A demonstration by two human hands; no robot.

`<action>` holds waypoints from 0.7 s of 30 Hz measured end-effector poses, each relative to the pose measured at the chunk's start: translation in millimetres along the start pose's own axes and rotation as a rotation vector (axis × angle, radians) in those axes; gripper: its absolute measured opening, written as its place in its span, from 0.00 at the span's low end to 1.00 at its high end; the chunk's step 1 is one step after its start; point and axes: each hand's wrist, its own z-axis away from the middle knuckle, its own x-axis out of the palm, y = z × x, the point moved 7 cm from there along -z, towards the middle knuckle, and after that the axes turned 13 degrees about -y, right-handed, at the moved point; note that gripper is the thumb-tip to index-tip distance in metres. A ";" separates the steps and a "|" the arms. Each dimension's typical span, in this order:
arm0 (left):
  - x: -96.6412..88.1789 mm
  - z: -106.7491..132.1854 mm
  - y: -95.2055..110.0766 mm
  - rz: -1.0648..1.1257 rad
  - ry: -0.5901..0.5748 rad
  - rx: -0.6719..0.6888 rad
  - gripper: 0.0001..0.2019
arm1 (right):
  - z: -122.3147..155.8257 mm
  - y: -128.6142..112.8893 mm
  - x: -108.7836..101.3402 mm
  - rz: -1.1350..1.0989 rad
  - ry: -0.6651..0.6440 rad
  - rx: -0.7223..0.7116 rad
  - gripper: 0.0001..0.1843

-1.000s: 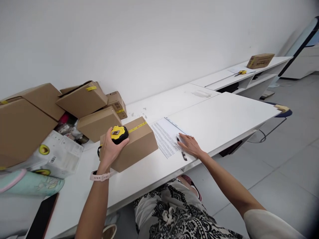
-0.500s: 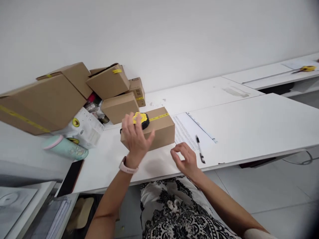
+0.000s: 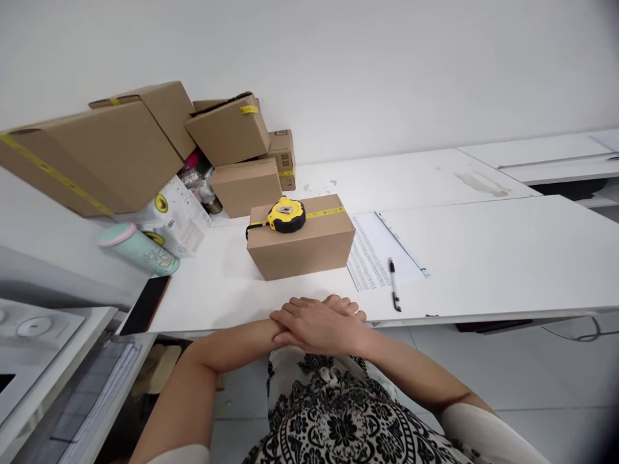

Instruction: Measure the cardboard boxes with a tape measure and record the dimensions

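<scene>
My right hand [image 3: 316, 330] lies flat on top of my left hand [image 3: 345, 304] at the near edge of the white table [image 3: 483, 258]. Both have their fingers stretched out and hold nothing. Only the fingertips of the left hand show from under the right. Just beyond them stands a closed brown cardboard box [image 3: 304, 248] with a strip of yellow tape across its top. A yellow and black tape measure [image 3: 287, 214] rests on the box. To the right lie a printed sheet [image 3: 372, 248] and a black pen [image 3: 394, 283].
A pile of cardboard boxes [image 3: 111, 154] leans against the wall at the back left, with a white carton [image 3: 181, 222] and a mint green bottle [image 3: 138, 248] lying below it. A dark phone [image 3: 145, 304] lies near the table's left front edge.
My left hand let go of the tape measure and left it on the box. Both hands drew back to the table's near edge and now lie stacked. The view shifted left.
</scene>
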 end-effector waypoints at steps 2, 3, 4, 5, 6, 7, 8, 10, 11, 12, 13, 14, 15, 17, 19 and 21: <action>13.1 -6.6 6.1 0.020 -0.009 0.007 0.16 | 17.0 8.0 -5.7 -0.072 0.132 0.000 0.13; 20.5 -10.2 9.6 0.028 -0.014 0.008 0.16 | 24.9 12.0 -7.4 -0.108 0.181 0.008 0.13; 28.1 -13.8 12.9 0.040 -0.019 0.007 0.16 | 31.6 16.0 -8.4 -0.137 0.220 0.021 0.14; 35.4 -17.4 15.9 0.051 -0.023 0.004 0.16 | 37.1 19.9 -8.9 -0.158 0.256 0.043 0.16; 42.3 -21.0 18.5 0.063 -0.026 0.000 0.15 | 41.8 24.0 -9.5 -0.171 0.297 0.076 0.17; 48.7 -24.8 20.8 0.074 -0.029 -0.004 0.15 | 46.3 28.4 -10.8 -0.175 0.351 0.122 0.18; 54.4 -28.7 22.7 0.085 -0.032 -0.008 0.15 | 51.2 32.9 -12.7 -0.171 0.422 0.181 0.18; 63.4 -36.6 26.0 0.103 -0.033 -0.012 0.15 | 61.9 38.8 -17.2 -0.130 0.583 0.300 0.17; 66.7 -40.3 27.5 0.110 -0.032 -0.013 0.16 | 67.5 39.6 -19.3 -0.101 0.669 0.346 0.16; 69.2 -43.5 29.0 0.117 -0.029 -0.012 0.16 | 72.3 39.0 -20.7 -0.075 0.743 0.373 0.14; 70.9 -46.2 30.4 0.122 -0.026 -0.012 0.17 | 75.5 37.7 -20.9 -0.061 0.796 0.381 0.12; 71.9 -48.3 31.8 0.127 -0.022 -0.011 0.17 | 77.4 36.6 -20.3 -0.061 0.835 0.378 0.10; 72.3 -49.7 33.0 0.131 -0.017 -0.011 0.17 | 77.9 36.2 -18.8 -0.073 0.858 0.371 0.08; 72.2 -50.9 34.7 0.138 -0.009 -0.014 0.17 | 76.1 37.4 -14.2 -0.117 0.880 0.352 0.06; 71.5 -50.3 35.3 0.146 -0.006 -0.020 0.17 | 72.4 39.1 -9.1 -0.156 0.889 0.323 0.06; 70.9 -49.0 34.6 0.152 -0.011 -0.026 0.17 | 69.3 39.2 -5.4 -0.157 0.891 0.291 0.06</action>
